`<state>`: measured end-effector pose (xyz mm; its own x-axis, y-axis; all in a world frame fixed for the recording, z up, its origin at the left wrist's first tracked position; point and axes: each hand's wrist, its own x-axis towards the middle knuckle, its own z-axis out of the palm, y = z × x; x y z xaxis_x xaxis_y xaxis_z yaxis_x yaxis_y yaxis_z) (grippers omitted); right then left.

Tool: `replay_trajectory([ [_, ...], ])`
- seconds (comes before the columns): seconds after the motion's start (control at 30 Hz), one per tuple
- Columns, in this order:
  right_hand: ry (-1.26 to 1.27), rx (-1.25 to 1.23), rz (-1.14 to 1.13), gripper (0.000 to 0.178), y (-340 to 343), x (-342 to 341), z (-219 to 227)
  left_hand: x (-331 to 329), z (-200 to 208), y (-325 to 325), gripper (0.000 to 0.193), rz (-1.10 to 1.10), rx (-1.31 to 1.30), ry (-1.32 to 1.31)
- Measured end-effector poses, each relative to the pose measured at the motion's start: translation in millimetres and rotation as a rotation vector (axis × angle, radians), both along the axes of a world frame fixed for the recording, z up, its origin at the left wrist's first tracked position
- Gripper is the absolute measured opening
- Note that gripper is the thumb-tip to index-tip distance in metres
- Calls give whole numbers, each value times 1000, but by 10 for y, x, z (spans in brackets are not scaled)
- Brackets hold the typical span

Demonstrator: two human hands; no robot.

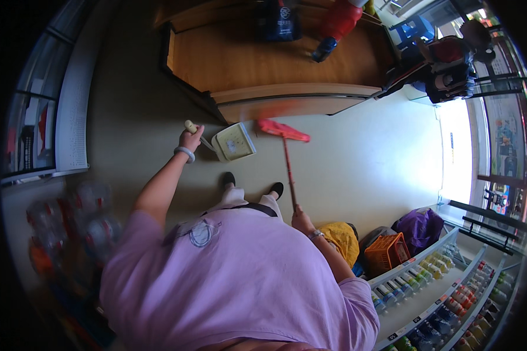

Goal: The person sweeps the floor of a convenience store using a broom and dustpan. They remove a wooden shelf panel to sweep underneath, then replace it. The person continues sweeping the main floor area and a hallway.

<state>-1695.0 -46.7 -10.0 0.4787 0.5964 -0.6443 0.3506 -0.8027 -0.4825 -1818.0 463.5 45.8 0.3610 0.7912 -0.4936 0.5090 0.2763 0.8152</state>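
My left hand (191, 138), with a pale bracelet on the wrist, is closed round the handle of a cream-coloured dustpan (234, 142). The pan's open side is turned to the right, toward the broom. In my right hand (302, 220) is the stick of a broom (289, 165), held low near my body. The stick runs forward to a wide red broom head (283, 130) by the floor, just right of the dustpan. Whether any sweepings lie in the pan is too unclear to tell.
Ahead stands a brown wooden counter (275, 64) with a red item (341, 22) and a dark bag (280, 20) on it. Right are bottle shelves (416, 281), an orange basket (386, 253), a yellow bag (339, 241) and a purple bag (418, 227). Blurred bottle packs (91, 216) stand left.
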Motion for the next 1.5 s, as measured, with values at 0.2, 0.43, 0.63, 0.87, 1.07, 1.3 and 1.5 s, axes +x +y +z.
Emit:
replay_trajectory([
  [0.2,150,416,258,10,1,299,1456,-91,-60,-48,36,-88,271,109],
  [0.43,310,126,-160,9,-238,811,1737,-617,-5,-269,26,-150,416,17],
  [0.63,455,-55,-515,12,-170,1614,1653,-1140,-344,-384,25,66,276,-69],
  [0.87,1,97,550,17,-274,1686,835,-1456,-459,-601,24,130,190,8],
  [1.07,318,58,-24,25,-292,556,171,-1529,-394,-515,27,26,360,39],
  [1.3,464,-30,-304,26,756,-205,1233,-2063,-445,-194,31,173,436,-1],
  [1.5,502,-44,-394,28,1280,-878,1837,-3443,-290,-98,32,431,-101,-186],
])
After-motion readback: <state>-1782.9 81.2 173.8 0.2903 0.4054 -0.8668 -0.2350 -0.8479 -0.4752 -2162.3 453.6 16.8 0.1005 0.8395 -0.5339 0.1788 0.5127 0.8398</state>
